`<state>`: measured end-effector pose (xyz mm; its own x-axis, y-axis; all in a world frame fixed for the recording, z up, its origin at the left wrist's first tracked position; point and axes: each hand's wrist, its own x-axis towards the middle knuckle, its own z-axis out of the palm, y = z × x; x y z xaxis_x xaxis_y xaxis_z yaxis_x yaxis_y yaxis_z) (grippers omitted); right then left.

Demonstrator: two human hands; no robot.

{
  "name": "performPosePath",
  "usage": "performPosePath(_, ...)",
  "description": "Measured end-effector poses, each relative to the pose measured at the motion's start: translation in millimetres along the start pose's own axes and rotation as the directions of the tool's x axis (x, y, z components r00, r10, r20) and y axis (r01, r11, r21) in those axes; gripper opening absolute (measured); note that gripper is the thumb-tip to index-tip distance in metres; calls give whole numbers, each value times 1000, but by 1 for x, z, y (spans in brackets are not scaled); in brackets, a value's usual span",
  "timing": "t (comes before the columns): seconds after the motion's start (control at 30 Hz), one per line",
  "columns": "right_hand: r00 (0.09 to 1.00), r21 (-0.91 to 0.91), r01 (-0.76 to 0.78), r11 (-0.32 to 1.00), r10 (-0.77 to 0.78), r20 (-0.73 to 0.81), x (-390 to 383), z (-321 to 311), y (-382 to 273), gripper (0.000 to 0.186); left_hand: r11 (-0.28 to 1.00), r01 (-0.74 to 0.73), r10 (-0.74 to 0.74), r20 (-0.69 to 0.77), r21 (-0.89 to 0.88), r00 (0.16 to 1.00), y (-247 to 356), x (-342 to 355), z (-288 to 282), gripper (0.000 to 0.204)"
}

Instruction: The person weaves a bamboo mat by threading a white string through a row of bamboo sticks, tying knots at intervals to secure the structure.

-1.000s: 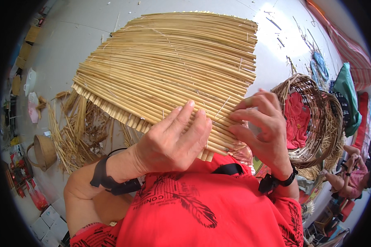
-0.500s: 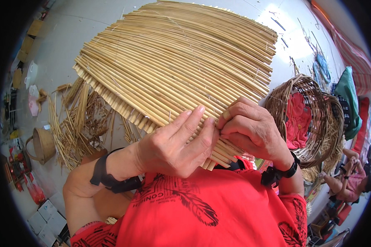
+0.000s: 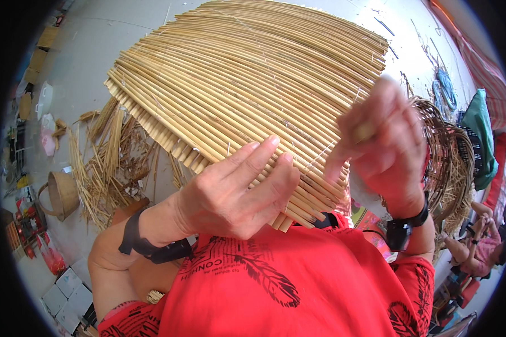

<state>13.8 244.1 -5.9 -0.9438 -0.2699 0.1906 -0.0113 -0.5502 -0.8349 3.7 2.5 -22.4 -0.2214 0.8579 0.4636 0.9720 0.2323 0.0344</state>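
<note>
A large mat of pale yellow reeds (image 3: 236,78), joined with thin white threads, spreads across my front at a slant. My left hand (image 3: 233,194) holds its near part, fingertips lying on the reeds and thumb out of sight. My right hand (image 3: 376,140) is raised at the mat's right edge, blurred by motion, so I cannot make out its fingers or anything in them. Beneath my arms shows my red printed shirt (image 3: 264,286).
Loose straw (image 3: 101,180) and a small basket (image 3: 63,194) lie left. Wicker baskets (image 3: 444,157), a green cloth (image 3: 479,121) and blue cord (image 3: 445,87) are right. Another person (image 3: 480,247) in pink sits at the lower right. Stacked boxes (image 3: 67,297) are lower left.
My right hand has left the reeds beside my left fingers and swung up and right, now blurred. The mat has shifted slightly up and right. My left hand remains on it.
</note>
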Motion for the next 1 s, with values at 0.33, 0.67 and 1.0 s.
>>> performPosePath(0.33,975,220,-26,975,73,-208,33,-30,11,12,997,35,-34,20,-64,999,-3,-3,-1,30)
performPosePath(0.67,874,-812,232,536,251,415,9,-7,-21,7,982,124,-128,-23,-143,991,-1,-12,-7,28)
performPosePath(1.0,898,-859,301,414,180,401,3,1,-16,16,980,104,-108,-18,-171,994,-6,-12,-10,27)
